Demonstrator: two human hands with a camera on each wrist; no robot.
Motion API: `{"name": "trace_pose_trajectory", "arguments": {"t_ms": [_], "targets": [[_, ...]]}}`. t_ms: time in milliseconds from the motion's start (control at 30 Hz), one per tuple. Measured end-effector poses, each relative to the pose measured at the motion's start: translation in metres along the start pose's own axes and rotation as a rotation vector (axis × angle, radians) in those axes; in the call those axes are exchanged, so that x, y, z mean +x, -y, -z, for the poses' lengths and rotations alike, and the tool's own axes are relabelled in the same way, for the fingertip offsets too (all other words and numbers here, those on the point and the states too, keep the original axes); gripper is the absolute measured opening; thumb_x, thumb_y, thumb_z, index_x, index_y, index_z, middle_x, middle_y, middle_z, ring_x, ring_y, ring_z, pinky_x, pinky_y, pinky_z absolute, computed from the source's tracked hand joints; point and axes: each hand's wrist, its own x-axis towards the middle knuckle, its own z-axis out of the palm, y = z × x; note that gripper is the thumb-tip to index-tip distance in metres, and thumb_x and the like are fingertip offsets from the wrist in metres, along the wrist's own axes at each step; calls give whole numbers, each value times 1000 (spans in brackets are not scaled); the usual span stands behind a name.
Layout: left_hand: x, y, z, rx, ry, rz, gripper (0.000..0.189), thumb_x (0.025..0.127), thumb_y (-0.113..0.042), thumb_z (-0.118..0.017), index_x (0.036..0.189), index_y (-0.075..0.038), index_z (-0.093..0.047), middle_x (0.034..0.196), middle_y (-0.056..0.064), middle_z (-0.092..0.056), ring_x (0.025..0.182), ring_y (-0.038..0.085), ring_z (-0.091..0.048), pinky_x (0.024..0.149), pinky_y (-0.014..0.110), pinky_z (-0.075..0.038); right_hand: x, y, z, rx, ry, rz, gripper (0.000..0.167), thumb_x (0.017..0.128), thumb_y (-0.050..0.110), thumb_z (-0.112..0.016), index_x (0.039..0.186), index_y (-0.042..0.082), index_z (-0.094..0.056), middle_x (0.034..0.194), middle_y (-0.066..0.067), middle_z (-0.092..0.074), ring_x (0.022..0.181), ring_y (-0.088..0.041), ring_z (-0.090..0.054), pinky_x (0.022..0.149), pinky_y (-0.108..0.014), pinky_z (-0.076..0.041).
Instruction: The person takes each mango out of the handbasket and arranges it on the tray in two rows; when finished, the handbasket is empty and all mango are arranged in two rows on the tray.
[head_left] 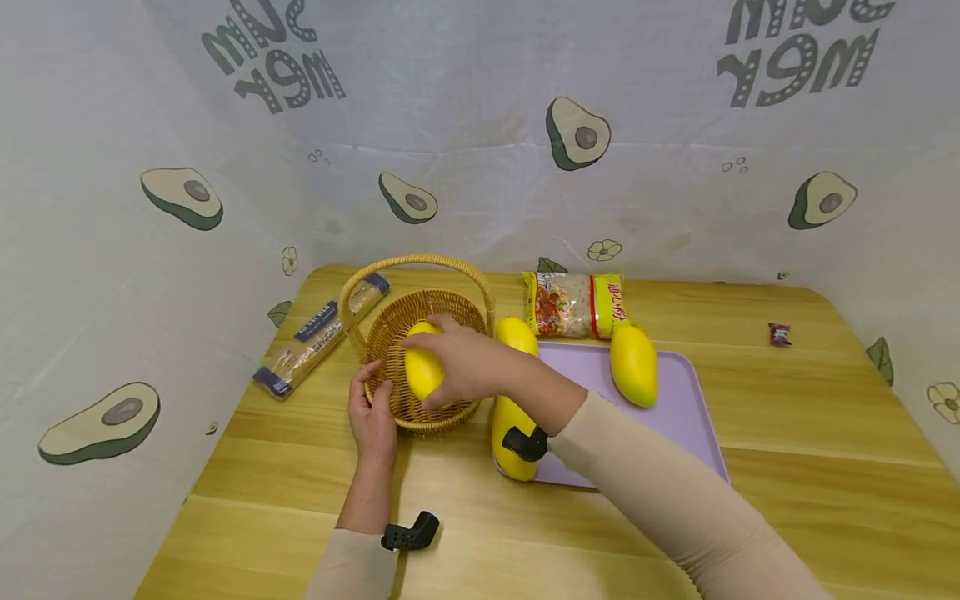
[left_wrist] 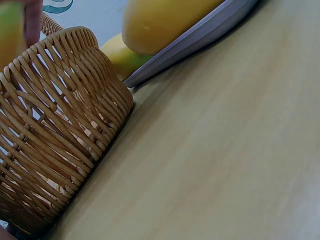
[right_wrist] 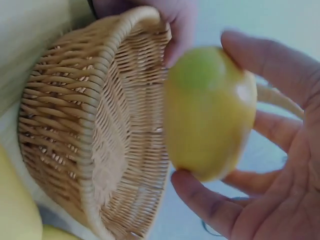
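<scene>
A wicker basket [head_left: 431,422] with an arched handle stands on the table's left half, its inside showing bare weave. My right hand [head_left: 472,360] grips a yellow mango [head_left: 422,367] over the basket's mouth. In the right wrist view, thumb and fingertips clasp that mango [right_wrist: 207,120], which has a green patch at one end. My left hand [head_left: 372,425] holds the basket's near-left rim, fingers hooked over it. On the lilac tray [head_left: 678,433] a mango [head_left: 633,365] lies at the back; two more mangoes, one at the front [head_left: 513,425], lie along its left side.
Left of the basket lies a long clear packet with blue ends [head_left: 322,333]. Behind the tray is a yellow-and-clear food bag [head_left: 573,306]. A small purple wrapped sweet [head_left: 779,334] sits far right. A white avocado-print curtain [head_left: 480,183] encloses the table.
</scene>
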Motion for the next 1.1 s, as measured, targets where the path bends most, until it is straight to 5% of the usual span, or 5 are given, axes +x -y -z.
{"name": "trace_pose_trajectory", "arguments": {"t_ms": [200, 433, 733, 1100], "targets": [[1, 1, 0, -14, -16, -22, 36, 96, -1, -54, 132, 3, -56, 148, 12, -53, 144, 21, -38, 119, 40, -26, -43, -5, -3, 23, 2, 72, 91, 76, 37, -89, 154, 21, -46, 165, -16, -28, 145, -37, -43, 113, -51, -43], [-1, 2, 0, -11, -4, -8, 36, 96, -3, -54, 132, 2, -56, 152, 11, -50, 150, 24, -31, 125, 48, -18, -101, -23, -14, 53, -108, 65, 89, 74, 39, -90, 151, 24, -49, 166, -12, -27, 138, -35, -50, 107, -52, -48], [-3, 0, 0, -15, 6, -2, 36, 97, -4, -54, 132, 0, -56, 153, 10, -49, 148, 24, -33, 122, 47, -22, -161, -52, -40, -76, -391, -58, 89, 72, 46, -91, 149, 24, -52, 162, -14, -31, 125, -32, -58, 90, -44, -58], [-3, 0, 0, -9, -4, -6, 36, 96, -3, -54, 132, 3, -55, 152, 10, -50, 149, 23, -32, 124, 46, -20, -200, -108, -60, -159, -411, -243, 95, 66, 43, -95, 145, 10, -53, 158, -21, -38, 126, -48, -54, 97, -62, -50]]}}
